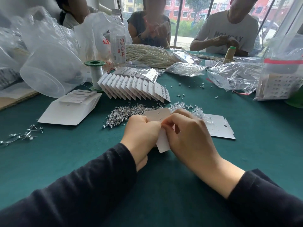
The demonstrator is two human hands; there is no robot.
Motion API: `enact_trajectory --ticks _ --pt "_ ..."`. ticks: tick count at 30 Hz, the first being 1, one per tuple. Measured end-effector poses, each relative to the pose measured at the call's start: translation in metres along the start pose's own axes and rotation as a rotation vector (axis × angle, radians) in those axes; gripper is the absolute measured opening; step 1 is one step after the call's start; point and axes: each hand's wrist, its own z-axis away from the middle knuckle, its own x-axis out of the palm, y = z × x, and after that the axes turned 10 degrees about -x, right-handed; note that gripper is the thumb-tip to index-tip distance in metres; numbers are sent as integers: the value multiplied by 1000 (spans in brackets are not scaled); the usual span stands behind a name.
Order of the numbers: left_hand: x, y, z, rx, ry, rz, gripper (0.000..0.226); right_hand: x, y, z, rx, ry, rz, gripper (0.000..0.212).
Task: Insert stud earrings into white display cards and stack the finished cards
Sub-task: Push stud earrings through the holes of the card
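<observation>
Spreading green felt table [49, 153], stud earrings [124, 112] scattered, windows [185, 22] behind

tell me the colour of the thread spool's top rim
Green. The spool rim shows best in the head view.

Card [161, 116]: mid section hidden behind left hand [141, 132] + right hand [188, 134], both gripping it; only top edge + lower corner show. Fingertips meet at card face; stud between them or not, can't tell (covered, too small). Stud pile [122, 114]: near edge behind hands. Clear-piece pile [186, 108]: partly behind right hand. Finished-card row [134, 89]: far end under plastic bag [146, 73]. Left sleeve [73, 194] + right sleeve [270, 202]: cut off at bottom edge. Zip bag [282, 69]: cut by rt edge. Person in dark top [136, 25], person in white tee [211, 28]: cut by top edge, hands blurred.
</observation>
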Motion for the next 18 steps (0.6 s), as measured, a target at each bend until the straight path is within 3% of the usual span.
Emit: enact_trajectory --ticks 4,7,11,18 --pt "-1 4 3 -1 -7 -41 5 -4 0 1 6 16 35 5" --pt "-1 7 7 5 2 -51 21 -5 -2 2 13 20 55 6" --pt "0 7 8 3 8 -86 24 -4 -4 1 0 -7 42 7" --pt "-1 0 6 49 45 -117 12 -5 -3 0 -26 -52 43 10"
